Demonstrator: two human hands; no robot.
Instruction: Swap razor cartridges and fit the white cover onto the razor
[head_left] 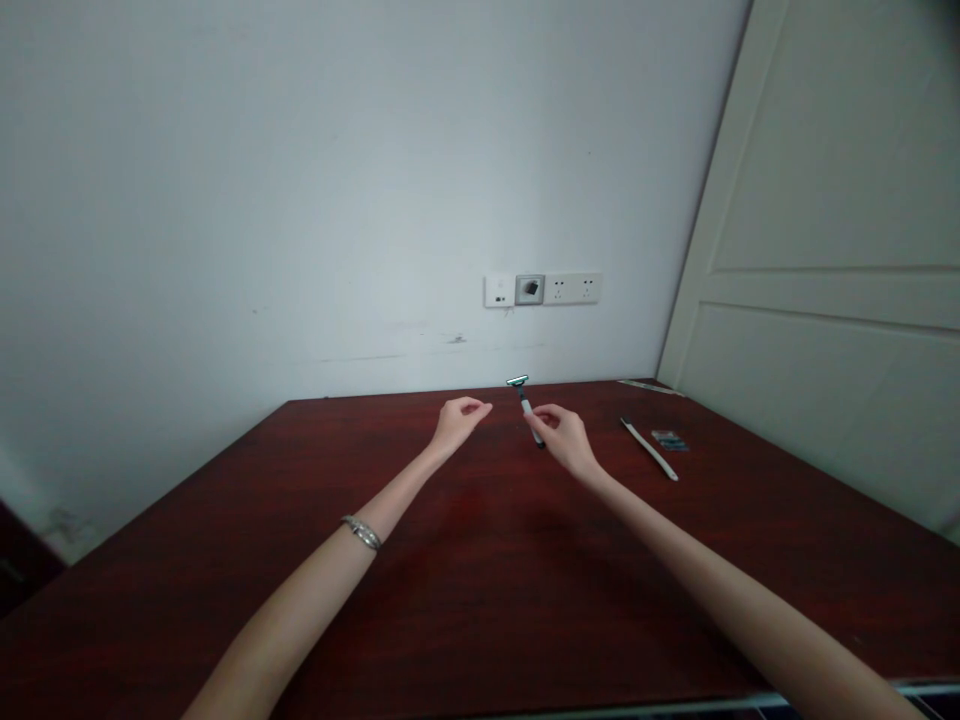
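My right hand point(568, 437) grips a razor point(527, 408) by its white-and-dark handle, between thumb and fingers. The razor tilts upright above the table, its wide greenish head at the top. To its left, apart from the razor, is my left hand point(457, 424). Its thumb and fingertips are pinched together; whatever may be between them is too small to make out. Right of my right hand lies a slim white stick-like thing point(649, 450) with a dark tip. Beside it is a small clear pack point(670, 441) with dark parts.
The dark red wooden table point(465, 590) meets a white wall with sockets point(572, 289) and a black plug point(531, 288). A thin pale strip point(649, 387) lies at the far right corner. A white panelled door point(832, 250) borders the right side.
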